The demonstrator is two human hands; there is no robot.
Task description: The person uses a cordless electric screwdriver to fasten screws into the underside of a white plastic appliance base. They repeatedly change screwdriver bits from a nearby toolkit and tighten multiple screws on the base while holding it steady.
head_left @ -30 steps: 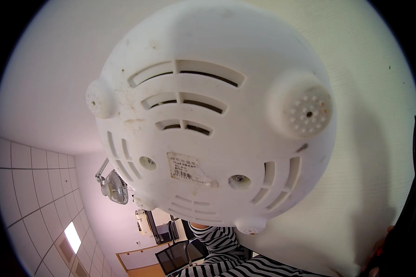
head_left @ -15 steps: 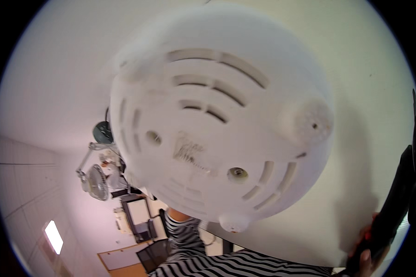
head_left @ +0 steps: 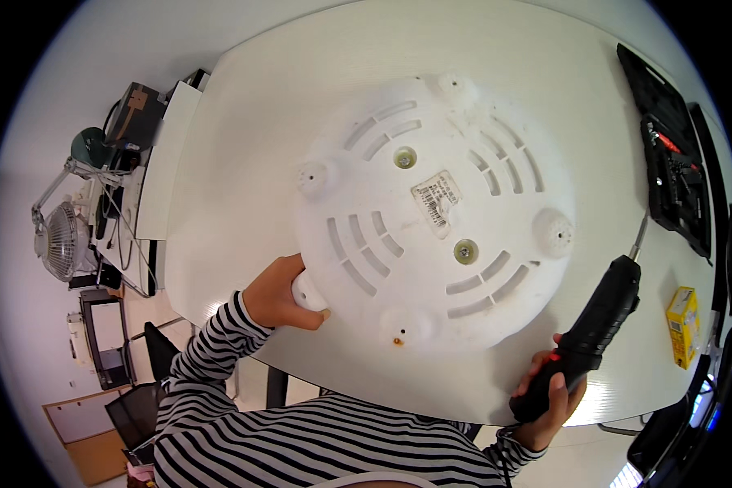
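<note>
A round white plastic appliance lies bottom up on the table in front of me. Its underside shows slotted vents, small round feet, a worn label and two recessed screws. My left hand is closed around a small handle at its lower left edge. In my right hand, to the right of the appliance, is a black power screwdriver. Its thin metal bit points up and away, apart from the appliance.
The white table curves along its near edge. An opened black tool case lies at the far right, with a small yellow box nearer me. A clamp-arm fan and a dark box stand at the left.
The appliance has gone from close before the camera to lying lower on the table. My left hand, mostly hidden before, now shows on its handle. The power screwdriver stays in my right hand.
</note>
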